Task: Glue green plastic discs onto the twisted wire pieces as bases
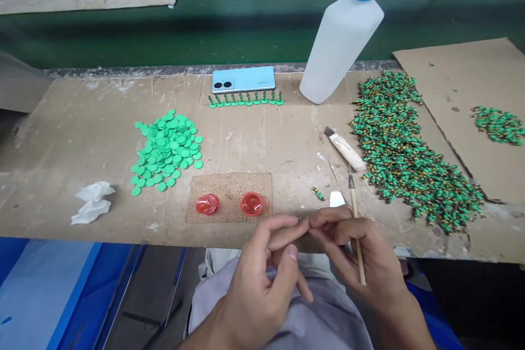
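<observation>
Hands: the left hand (256, 279) and right hand (361, 257) curl inward, fingertips pressed together in a close pinch just past the bench edge; anything held there is too small to tell.
Brush: a thin wooden-handled brush (353, 197) lies gripped in the right hand.
Technique: fingertips alone work the pinch, the brush angled clear, which suits fine work.
Ahead: two red dishes (229, 204) on a cork mat (229, 186); green plastic discs (166, 150) ahead-left; a green-and-yellow heap (410, 153) ahead-right.
Writing: "vivo" on a pale blue phone (244, 79), farthest ahead.
</observation>
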The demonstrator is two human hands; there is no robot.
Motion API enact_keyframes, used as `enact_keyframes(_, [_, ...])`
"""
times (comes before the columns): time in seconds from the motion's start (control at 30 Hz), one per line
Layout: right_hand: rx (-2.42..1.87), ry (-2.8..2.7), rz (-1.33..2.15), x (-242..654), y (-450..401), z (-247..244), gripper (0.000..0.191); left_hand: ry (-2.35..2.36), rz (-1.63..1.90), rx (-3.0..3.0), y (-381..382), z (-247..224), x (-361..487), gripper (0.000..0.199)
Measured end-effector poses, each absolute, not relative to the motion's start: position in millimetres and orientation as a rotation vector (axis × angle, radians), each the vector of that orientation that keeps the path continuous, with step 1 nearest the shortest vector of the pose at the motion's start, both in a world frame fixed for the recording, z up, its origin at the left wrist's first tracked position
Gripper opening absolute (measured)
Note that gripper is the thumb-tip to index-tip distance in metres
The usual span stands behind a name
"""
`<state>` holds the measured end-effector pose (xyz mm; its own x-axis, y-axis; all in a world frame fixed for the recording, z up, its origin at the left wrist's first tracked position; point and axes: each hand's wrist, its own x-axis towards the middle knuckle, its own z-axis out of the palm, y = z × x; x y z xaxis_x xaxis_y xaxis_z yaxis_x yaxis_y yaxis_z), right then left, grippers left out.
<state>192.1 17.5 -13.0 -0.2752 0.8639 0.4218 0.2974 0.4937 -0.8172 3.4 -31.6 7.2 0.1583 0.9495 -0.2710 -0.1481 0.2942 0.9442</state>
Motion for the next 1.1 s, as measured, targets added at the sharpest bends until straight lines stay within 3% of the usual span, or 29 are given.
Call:
enact_keyframes(0.37, [-1.006,-1.851,0.772,192.7,16.9,-15.9,0.027,1.243,1.009,1.788,-26.3,5.2,-0.6,0.047])
enact_keyframes(0.67, [-0.964,-1.936,0.718,201.1,20.3,-16.4,0.029,1.198,1.039,1.815,-27.1,3.8,3.0,0.047])
enact_keyframes(0.97, [-0.936,-1.859,0.701,196.8,18.1,-9.7,0.034,0.982,1.062,0.795,-36.5,3.4,8.8,0.018])
enact_keyframes(1.1, [-0.942,-1.803,0.726,201.3,11.7,-12.7,0.036,0.775,1.133,0.618,-24.4,5.5,6.1,0.011])
